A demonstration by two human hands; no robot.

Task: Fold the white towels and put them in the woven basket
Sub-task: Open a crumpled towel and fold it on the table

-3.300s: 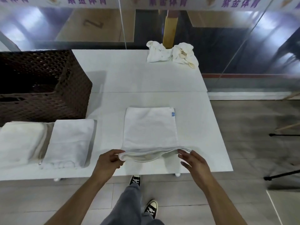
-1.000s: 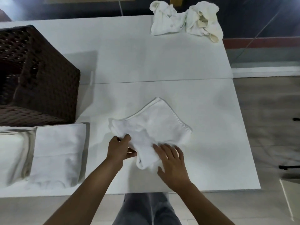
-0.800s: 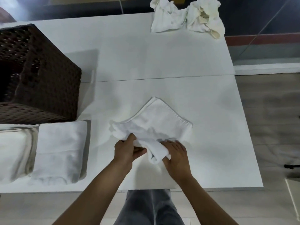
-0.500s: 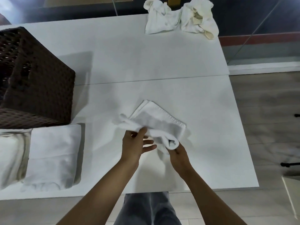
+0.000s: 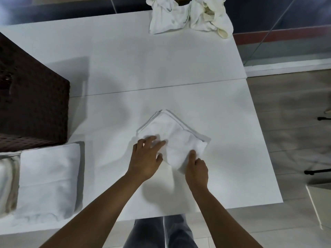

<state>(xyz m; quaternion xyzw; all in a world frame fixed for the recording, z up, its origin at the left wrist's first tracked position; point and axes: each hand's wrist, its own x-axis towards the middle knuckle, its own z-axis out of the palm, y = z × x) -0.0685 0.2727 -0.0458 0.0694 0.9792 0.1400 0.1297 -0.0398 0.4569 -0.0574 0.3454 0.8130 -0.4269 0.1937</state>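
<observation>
A folded white towel (image 5: pixel 176 135) lies diamond-wise on the white table (image 5: pixel 161 65), in front of me. My left hand (image 5: pixel 146 158) rests flat on its left corner, fingers spread. My right hand (image 5: pixel 196 169) pinches the towel's near corner. Two folded white towels lie at the near left: one (image 5: pixel 47 181) fully visible, another (image 5: pixel 7 185) cut off by the left edge. The dark brown woven basket (image 5: pixel 32 104) stands at the left, behind them. Two crumpled white towels (image 5: pixel 168 17) (image 5: pixel 209 18) sit at the table's far edge.
The table's right edge (image 5: pixel 259 140) drops to a wooden floor, where black stand legs (image 5: pixel 317 170) show. A glass wall runs behind the table. My legs in grey trousers (image 5: pixel 161 233) are below the near edge.
The towel went from a flat rectangle to a smaller folded square turned diamond-wise. My right hand folded the near part over, and my left hand now presses the towel flat.
</observation>
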